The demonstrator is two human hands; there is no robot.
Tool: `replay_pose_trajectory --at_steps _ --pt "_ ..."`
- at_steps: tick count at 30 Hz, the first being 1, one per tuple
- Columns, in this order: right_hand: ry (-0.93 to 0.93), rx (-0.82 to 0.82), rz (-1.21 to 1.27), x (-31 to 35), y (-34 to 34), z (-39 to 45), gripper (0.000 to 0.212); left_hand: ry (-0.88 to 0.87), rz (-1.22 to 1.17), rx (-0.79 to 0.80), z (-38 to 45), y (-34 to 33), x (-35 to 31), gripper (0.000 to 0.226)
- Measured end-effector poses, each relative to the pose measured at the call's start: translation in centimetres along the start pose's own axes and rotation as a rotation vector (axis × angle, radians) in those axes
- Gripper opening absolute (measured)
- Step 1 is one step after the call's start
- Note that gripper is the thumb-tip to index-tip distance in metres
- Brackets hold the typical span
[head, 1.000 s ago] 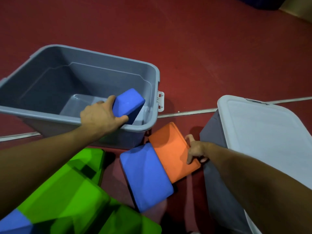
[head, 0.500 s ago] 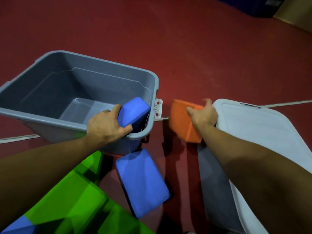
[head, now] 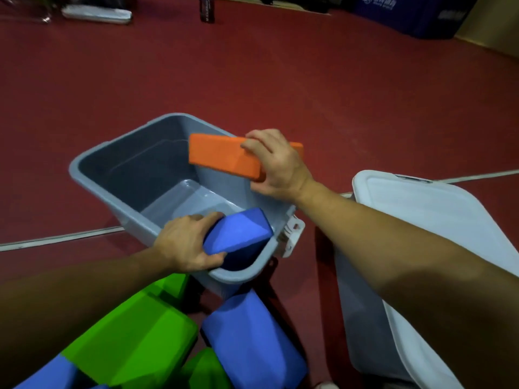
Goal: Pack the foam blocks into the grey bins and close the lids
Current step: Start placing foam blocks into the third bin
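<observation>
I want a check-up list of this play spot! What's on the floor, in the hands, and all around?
Surface: red floor, pale line across it.
Job's things: open grey bin; second bin, white lid on; green blocks and blue block on floor.
Clutter: nothing seen.
Hands: left hand grips a blue block in the bin's near corner; right hand holds an orange block above the bin.
Cables: nothing seen.
Surroundings: dark blue box far off.

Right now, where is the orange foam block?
In the head view the orange foam block is held by the right hand above the far right rim of the open grey bin, not yet lowered inside.
</observation>
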State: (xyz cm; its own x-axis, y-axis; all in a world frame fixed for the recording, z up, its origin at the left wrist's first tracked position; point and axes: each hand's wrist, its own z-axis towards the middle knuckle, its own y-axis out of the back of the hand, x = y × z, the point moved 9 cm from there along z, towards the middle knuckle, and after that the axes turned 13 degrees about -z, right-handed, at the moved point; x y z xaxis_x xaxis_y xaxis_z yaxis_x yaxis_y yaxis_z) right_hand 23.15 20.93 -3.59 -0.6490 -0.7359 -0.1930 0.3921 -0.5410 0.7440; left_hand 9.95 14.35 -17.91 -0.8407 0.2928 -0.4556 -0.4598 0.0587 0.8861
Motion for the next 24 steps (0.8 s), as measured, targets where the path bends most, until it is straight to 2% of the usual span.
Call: replay_pose_trajectory --at_steps 3,6,9,11,15,18,20,24 --pt "0.137 0.184 0.053 2.1 -2.2 0.0 0.065 -0.173 -0.003 0.116 -1.5 -1.1 -2.1 0.082" --pt "0.185 0.485 0.038 2.6 -5.1 -1.5 0.069 -0.306 0.029 0.244 -2.9 -1.6 -3.2 0.083" --pt "0.14 0.807 -0.08 1.2 -7.5 -4.4 0.071 -0.288 0.039 0.214 -2.7 -0.1 -2.3 0.08" --pt "0.108 0.941 -0.099 0.0 -8.1 -6.3 0.072 -0.257 0.053 0.145 -2.0 0.8 -1.8 0.077" --pt "0.031 1.092 -0.042 -0.8 -8.8 -8.4 0.072 -0.258 0.143 0.007 -0.6 2.0 -1.6 0.074" --pt "0.039 1.131 -0.031 0.0 -9.4 -9.1 0.069 -0.216 0.2 -0.008 0.0 2.5 -0.8 0.075" --pt "0.008 1.159 0.001 0.6 -9.4 -9.9 0.07 -0.178 0.246 0.021 -0.1 1.9 -0.5 0.077" --pt "0.014 1.236 0.03 1.8 -10.0 -12.5 0.086 -0.088 0.301 0.23 -0.5 -0.8 0.1 0.084"
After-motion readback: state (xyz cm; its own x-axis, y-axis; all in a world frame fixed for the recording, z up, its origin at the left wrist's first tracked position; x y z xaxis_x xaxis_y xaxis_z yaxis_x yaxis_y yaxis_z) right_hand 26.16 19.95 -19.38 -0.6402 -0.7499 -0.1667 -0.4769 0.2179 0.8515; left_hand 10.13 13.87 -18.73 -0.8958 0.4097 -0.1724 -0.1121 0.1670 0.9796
